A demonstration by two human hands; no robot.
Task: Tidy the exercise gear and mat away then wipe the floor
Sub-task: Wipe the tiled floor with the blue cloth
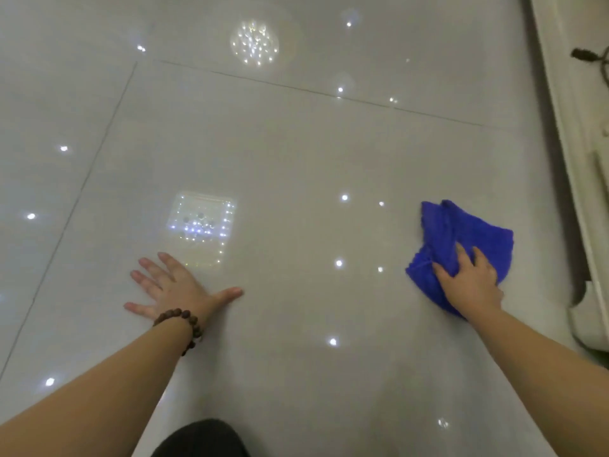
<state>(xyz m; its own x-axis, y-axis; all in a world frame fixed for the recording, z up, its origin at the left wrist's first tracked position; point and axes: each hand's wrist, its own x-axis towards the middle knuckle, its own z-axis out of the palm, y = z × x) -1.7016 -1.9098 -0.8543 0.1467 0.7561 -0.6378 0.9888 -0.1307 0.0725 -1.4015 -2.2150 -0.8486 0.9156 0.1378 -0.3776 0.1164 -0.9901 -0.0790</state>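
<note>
A crumpled blue cloth (461,232) lies on the glossy pale tiled floor (296,159) at the right. My right hand (469,280) presses down on the cloth's near part, fingers spread and fairly straight over the fabric. My left hand (174,286) lies flat on the bare tile to the left, fingers splayed, holding nothing. A brown bead bracelet (184,328) sits on the left wrist. No mat or exercise gear is in view.
A cream-coloured piece of furniture or skirting (573,159) runs along the right edge, with a dark cord (590,57) at its top. My dark-clothed knee (201,438) shows at the bottom. Ceiling lights reflect off the tiles.
</note>
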